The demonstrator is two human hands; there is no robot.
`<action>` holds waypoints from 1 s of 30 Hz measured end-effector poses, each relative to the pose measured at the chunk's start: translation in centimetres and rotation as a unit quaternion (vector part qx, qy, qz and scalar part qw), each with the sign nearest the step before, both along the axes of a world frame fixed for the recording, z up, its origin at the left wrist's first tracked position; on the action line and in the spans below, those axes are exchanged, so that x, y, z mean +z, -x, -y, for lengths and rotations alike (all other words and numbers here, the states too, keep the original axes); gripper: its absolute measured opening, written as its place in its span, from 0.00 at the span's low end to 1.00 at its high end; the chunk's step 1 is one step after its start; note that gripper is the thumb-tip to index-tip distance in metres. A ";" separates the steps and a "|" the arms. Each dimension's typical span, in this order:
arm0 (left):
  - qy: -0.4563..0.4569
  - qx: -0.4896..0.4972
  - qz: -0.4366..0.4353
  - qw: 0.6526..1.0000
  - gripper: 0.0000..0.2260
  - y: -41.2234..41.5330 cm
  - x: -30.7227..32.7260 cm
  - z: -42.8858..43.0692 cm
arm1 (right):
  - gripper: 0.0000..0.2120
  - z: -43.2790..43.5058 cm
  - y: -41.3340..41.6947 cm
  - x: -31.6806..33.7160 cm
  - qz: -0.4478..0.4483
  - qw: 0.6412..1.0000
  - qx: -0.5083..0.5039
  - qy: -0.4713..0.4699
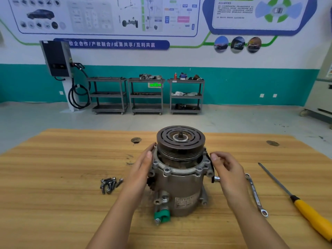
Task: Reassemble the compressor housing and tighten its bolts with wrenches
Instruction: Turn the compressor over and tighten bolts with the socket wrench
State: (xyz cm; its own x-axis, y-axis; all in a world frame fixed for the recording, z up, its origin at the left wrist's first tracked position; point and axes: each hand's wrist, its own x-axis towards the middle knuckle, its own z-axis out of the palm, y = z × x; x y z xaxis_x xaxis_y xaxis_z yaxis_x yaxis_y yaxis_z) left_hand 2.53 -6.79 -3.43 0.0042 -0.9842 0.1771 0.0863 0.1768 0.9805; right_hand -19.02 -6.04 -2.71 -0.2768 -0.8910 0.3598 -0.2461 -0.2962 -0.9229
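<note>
Flanking the upright compressor housing (pixel 181 187), left hand (pixel 142 169) touches it flat-fingered while right hand (pixel 228 169) sits loosely curled, gripping nothing.

Your compressor (pixel 179 178) stands upright mid-surface (pixel 62 177): dark grooved pulley (pixel 190 141) on top, grey flanged housing beneath, green cap (pixel 161 215) at the near base. The bolts (pixel 110 185) lie heaped to its left. A wrench (pixel 256 194) lies flat to its right.

Three grey shelf carts (pixel 145 96) against a white-and-teal wall (pixel 233 83), posters (pixel 107 15) above, pale grey floor (pixel 71 119).
</note>
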 end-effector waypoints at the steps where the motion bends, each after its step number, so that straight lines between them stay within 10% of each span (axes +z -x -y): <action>1: 0.011 -0.024 -0.013 1.000 0.34 -0.3 -0.3 -0.1 | 0.07 0.0 -0.1 -0.1 -0.013 0.999 0.025 0.036; 5: 0.033 -0.077 -0.025 0.996 0.37 -1.1 -0.7 0.1 | 0.43 0.3 0.4 -0.2 -0.027 0.979 0.195 0.054; 8: 0.042 -0.078 -0.039 0.995 0.34 -1.0 -1.0 0.3 | 0.52 0.3 0.5 -0.3 -0.060 0.970 0.230 0.052; 30: 0.121 -0.009 -0.017 0.993 0.36 0.3 -1.8 -0.4 | 0.44 0.3 -0.4 -0.9 -0.009 0.972 0.233 0.024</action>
State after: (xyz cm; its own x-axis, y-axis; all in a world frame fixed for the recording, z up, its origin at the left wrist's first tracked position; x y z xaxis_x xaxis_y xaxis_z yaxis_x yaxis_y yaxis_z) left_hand 2.27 -6.35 -5.24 -0.0029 -0.9130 0.4078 0.1230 0.4044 0.9063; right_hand -18.64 -6.30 -3.64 0.1601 -0.9003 0.4047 -0.0898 -0.4216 -0.9023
